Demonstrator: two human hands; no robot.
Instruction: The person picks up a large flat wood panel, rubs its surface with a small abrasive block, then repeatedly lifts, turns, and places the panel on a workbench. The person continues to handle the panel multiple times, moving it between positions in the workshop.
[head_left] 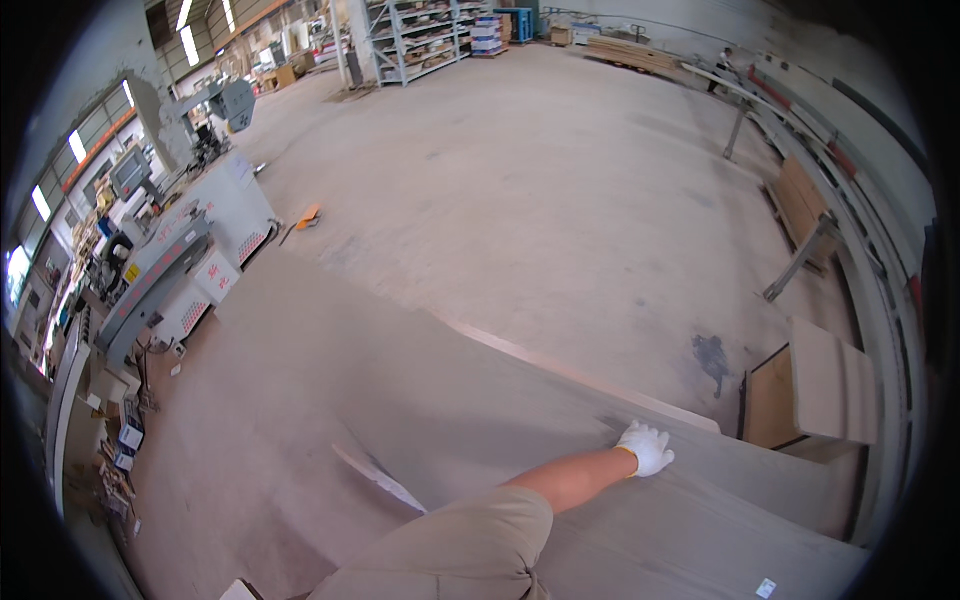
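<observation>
A white glove covers my right hand (648, 449), and my bare forearm and greyish-brown sleeve reach up to it from the lower edge. The hand rests palm down on a large grey-brown sheet (700, 510), its fingers apart. Just beyond the fingers, a pale pinkish edge (570, 374) runs along the far side of the sheets. A thin whitish edge (380, 480) shows left of my sleeve, partly covered by it. A small white label (766, 588) lies on the sheet near the lower edge. My left hand does not show.
Grey machines (185, 265) stand at the left, with an orange item (308, 216) on the floor beside them. Pale panels (832, 385) lean at the right beneath a long rail (780, 115). Metal shelves (415, 40) and stacked boards (632, 53) are far back, with a person (722, 68) at the far right.
</observation>
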